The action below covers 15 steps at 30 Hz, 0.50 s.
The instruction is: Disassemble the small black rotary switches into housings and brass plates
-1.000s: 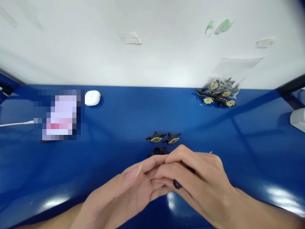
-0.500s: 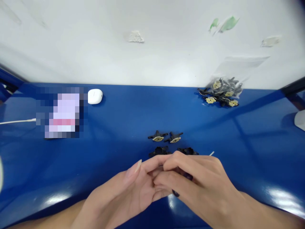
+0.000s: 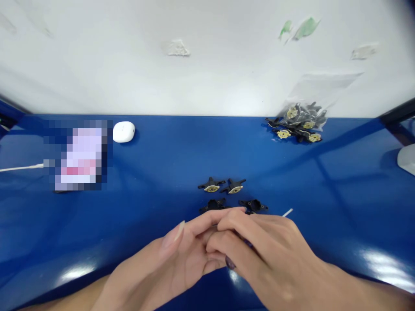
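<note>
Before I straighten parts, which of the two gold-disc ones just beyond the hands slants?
The right part: disc rising rightward; the left part lies nearly level.

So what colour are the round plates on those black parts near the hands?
The round plates look yellowish gold, clearest in the head view.

No text or numbers — none legible.

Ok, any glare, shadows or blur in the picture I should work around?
Head view: glare on the tabletop at lower left and right, plus a spot between left hand and right hand; head view: dark bands, shadow or reflection, on its right side; head view: pixelation masks a flat object at left, while the black parts look fairly clear.
</note>
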Motion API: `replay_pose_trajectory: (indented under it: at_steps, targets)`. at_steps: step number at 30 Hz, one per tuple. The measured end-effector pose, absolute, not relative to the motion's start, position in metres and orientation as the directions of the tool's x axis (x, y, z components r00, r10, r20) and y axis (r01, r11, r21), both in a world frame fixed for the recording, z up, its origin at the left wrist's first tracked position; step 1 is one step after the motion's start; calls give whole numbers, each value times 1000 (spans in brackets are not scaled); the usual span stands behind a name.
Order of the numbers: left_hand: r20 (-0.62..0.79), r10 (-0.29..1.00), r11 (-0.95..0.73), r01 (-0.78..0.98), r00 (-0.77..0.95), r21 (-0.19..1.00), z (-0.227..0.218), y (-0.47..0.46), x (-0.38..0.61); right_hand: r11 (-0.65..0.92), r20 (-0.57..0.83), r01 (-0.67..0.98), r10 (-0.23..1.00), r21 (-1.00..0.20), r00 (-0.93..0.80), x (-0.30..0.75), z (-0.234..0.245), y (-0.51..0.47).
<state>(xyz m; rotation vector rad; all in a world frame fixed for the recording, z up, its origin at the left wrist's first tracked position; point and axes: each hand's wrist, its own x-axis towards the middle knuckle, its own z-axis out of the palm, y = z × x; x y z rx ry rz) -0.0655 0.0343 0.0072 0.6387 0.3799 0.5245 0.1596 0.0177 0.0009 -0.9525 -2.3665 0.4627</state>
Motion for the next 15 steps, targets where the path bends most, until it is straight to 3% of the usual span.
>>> replay_pose_trajectory:
  at_steps: [3, 9, 12, 15]
  targets:
    - [-136, 576, 708, -409, 806, 576, 9, 40, -68, 668, 410, 519, 740, -533, -533, 166, 5, 20]
    - [-140, 705, 485, -328, 696, 811, 9, 59, -80, 494, 402, 708, 860, -504, -314, 186, 19, 35]
    - [-189, 866, 283, -143, 462, 948, 9, 64, -81, 477, 359, 741, 872, -472, -332, 189, 18, 42]
    - [-199, 929, 184, 79, 311, 980, 10, 64, -78, 516, 267, 752, 857, -412, -442, 189, 13, 45]
